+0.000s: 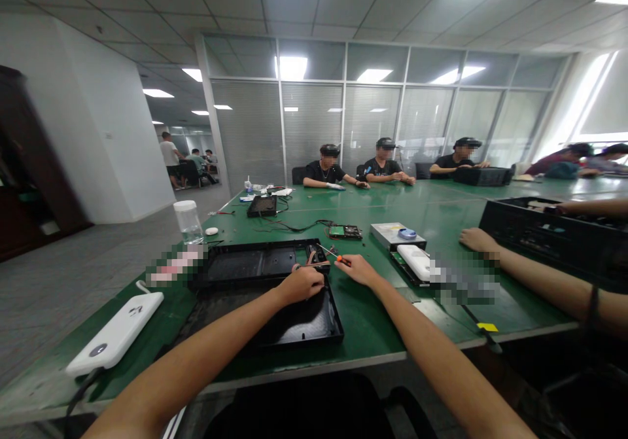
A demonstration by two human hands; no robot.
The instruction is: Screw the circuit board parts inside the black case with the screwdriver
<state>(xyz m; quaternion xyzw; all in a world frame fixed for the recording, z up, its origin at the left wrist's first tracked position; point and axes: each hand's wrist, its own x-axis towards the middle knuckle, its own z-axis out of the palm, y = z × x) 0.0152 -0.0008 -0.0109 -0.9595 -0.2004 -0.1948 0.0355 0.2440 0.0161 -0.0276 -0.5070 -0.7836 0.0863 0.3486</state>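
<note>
My right hand (359,270) grips a screwdriver (342,260) with an orange and black handle. Its thin shaft points left, toward the near-right corner part of an open black metal case (255,262). My left hand (301,284) is curled at that corner, beside a striped ribbon cable (314,265). Its fingertips are partly hidden, so what they pinch does not show. Under my left forearm lies a second shallow black panel (294,321) with raised edges, touching or joined to the case. A small green circuit board (345,231) lies beyond the screwdriver.
A white power bank (118,334) and a clear jar (188,223) stand left. To the right are a silver disc drive (396,236), a white device (415,262) and a co-worker's hand (478,239) by a black computer case (549,236). Several people sit across the green table (314,203).
</note>
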